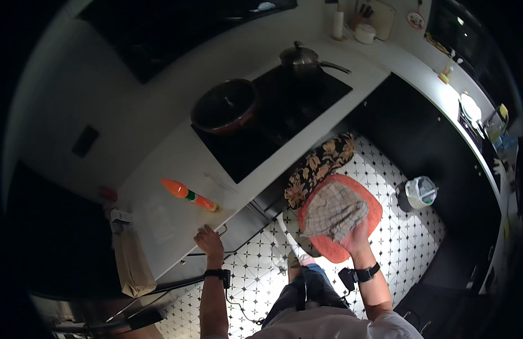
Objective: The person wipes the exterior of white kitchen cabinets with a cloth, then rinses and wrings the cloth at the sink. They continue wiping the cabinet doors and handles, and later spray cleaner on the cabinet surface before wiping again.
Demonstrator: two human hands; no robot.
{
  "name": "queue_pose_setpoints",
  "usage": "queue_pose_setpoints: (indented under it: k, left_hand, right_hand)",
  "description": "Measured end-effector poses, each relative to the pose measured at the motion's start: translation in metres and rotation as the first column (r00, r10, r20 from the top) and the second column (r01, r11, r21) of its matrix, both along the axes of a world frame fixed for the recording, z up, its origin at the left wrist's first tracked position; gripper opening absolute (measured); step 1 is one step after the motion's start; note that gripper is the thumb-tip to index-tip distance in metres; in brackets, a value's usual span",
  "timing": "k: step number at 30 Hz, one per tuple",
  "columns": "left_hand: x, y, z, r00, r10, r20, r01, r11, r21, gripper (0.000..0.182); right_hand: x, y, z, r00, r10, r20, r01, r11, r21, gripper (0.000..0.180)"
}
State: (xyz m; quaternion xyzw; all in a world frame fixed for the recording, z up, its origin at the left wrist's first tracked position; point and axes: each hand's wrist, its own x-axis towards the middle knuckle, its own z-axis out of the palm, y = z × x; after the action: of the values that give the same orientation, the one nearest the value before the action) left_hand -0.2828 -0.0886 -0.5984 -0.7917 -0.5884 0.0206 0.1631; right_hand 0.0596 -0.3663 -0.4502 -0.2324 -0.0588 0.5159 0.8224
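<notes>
My right hand (355, 238) holds a crumpled checked cloth (335, 209), which spreads out above a coral-red mat (374, 203) on the floor. At the front edge of the white countertop (172, 254) rests my left hand (209, 240), its fingers bent over the edge beside a brass-coloured drawer handle (223, 231); whether they grip anything is unclear. On the counter just beyond it lies an orange bottle (189, 195) with a pointed orange top and a green band. Both wrists wear black straps with small devices.
A lidded pan (224, 106) and a lidded saucepan (299, 57) stand on the black hob (282, 114). A floral mat (321, 169) and a lined bin (420, 193) are on the tiled floor. A paper bag (134, 265) hangs at the counter's left end.
</notes>
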Motion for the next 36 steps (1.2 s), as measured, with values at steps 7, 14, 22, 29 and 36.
queue_pose_setpoints:
  k: [7, 14, 22, 29, 36]
  left_hand:
    - [0.0, 0.01, 0.008, 0.995, -0.043, -0.085, 0.044, 0.999, 0.002, 0.024]
    - [-0.002, 0.01, 0.013, 0.992, -0.069, -0.104, 0.068, 0.998, -0.018, 0.027]
    - [-0.008, 0.011, -0.009, 0.978, -0.068, -0.196, 0.07, 0.998, 0.004, 0.026]
    - [-0.012, 0.011, -0.019, 0.968, 0.01, -0.252, -0.008, 1.0, 0.011, 0.025]
    - [-0.026, 0.023, -0.029, 0.985, 0.104, -0.138, -0.142, 0.94, -0.31, 0.055]
  right_hand:
    - [-0.012, 0.013, 0.012, 0.994, -0.035, 0.099, 0.029, 0.998, 0.06, 0.063]
    - [-0.012, 0.038, 0.013, 0.998, -0.02, 0.056, 0.015, 0.995, 0.094, 0.06]
    - [0.059, -0.018, 0.05, 0.971, -0.191, 0.143, 0.159, 0.965, 0.208, 0.069]
    - [0.102, -0.011, 0.072, 0.932, -0.281, 0.228, 0.247, 0.955, 0.164, 0.064]
    - [0.169, 0.071, 0.044, 0.931, -0.276, 0.24, 0.277, 0.96, 0.03, 0.067]
